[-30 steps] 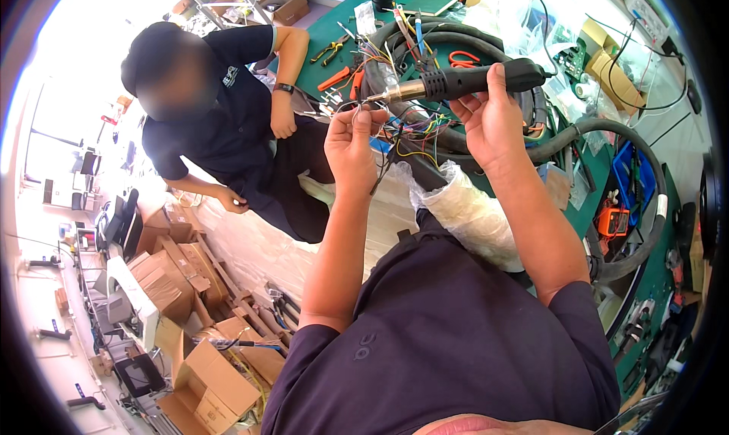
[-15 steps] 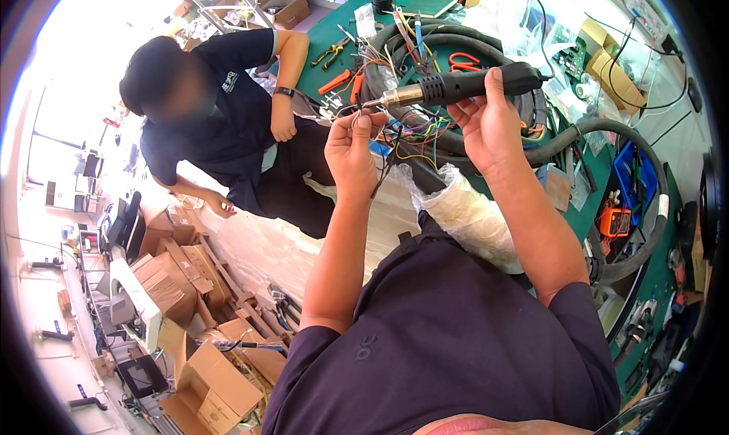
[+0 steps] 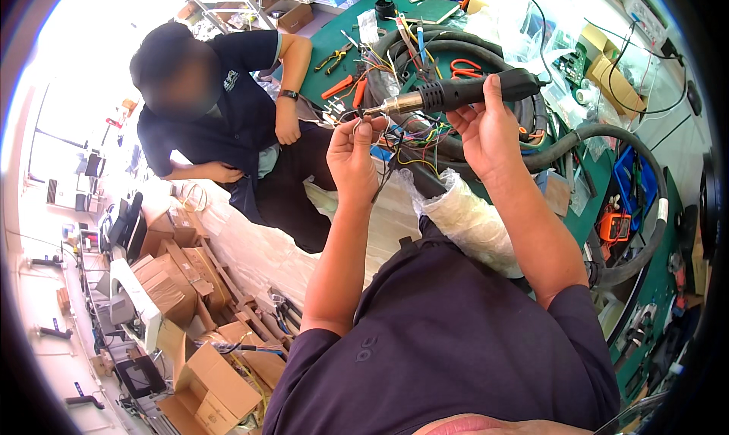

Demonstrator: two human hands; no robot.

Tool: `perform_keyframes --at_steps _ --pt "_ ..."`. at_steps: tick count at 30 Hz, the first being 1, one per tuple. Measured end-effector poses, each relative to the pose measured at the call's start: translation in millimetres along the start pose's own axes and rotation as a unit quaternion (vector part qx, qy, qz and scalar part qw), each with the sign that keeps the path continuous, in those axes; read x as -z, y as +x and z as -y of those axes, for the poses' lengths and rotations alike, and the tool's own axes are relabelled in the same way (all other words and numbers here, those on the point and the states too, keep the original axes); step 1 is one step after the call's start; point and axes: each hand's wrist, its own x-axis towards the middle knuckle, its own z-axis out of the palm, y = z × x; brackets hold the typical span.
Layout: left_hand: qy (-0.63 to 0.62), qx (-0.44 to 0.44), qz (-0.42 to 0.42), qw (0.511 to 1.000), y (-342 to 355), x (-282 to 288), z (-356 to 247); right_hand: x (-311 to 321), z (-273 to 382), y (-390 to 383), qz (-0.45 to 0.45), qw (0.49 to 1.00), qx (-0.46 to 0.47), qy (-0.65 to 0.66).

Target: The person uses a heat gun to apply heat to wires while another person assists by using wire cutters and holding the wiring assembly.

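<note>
My right hand (image 3: pixel 490 135) is closed around a black hot air gun (image 3: pixel 442 96), its thumb on top of the body. The gun's metal nozzle points left, at the fingertips of my left hand (image 3: pixel 353 162). Those fingers are pinched on a thin wire (image 3: pixel 357 118), which shows dark right by the nozzle tip. Whether nozzle and wire touch, I cannot tell. Loose coloured wires (image 3: pixel 418 135) fan out behind my hands from a thick black cable (image 3: pixel 657 188) coiled on the green table (image 3: pixel 323 36). A plastic-wrapped bundle (image 3: pixel 474 219) lies under my right forearm.
Across from me sits a person (image 3: pixel 220 116) in dark clothes. On the table are pliers (image 3: pixel 332 58), orange-handled tools (image 3: pixel 338 86), red-handled scissors (image 3: pixel 465 68) and a blue tray (image 3: pixel 632 178) beside an orange meter (image 3: pixel 613 227). Cardboard boxes (image 3: pixel 216 386) stand lower left.
The hot air gun has shifted slightly, its nozzle still by my left fingertips. The person opposite has drawn the lower hand in to the body.
</note>
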Motion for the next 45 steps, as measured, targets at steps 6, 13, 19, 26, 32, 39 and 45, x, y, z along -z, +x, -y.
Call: perform_keyframes --at_steps 6,13,19,26,32,39,45 --pt "0.005 0.002 -0.003 1.0 -0.2 0.4 -0.3 -1.1 -0.9 -0.9 -0.002 1.0 -0.003 -0.002" --pt "0.011 0.003 -0.003 1.0 0.4 1.8 0.4 -3.8 0.1 -1.9 -0.002 1.0 0.0 0.003" --pt "-0.003 0.001 0.002 1.0 1.2 2.7 2.3 -2.0 0.0 -1.0 -0.003 1.0 -0.001 0.003" --pt "0.006 0.002 0.0 1.0 0.9 1.4 0.1 -3.6 0.1 -2.0 -0.005 1.0 0.0 0.006" --pt "0.005 -0.002 0.004 1.0 1.2 1.7 -0.1 -1.6 -0.3 -0.9 0.001 1.0 0.001 0.006" --pt "-0.001 0.005 0.002 1.0 1.8 2.0 -1.0 -1.2 0.3 -0.1 0.007 1.0 0.006 0.009" --pt "0.004 0.005 -0.006 1.0 3.1 2.0 -0.8 0.2 0.3 1.9 0.007 1.0 0.005 0.004"
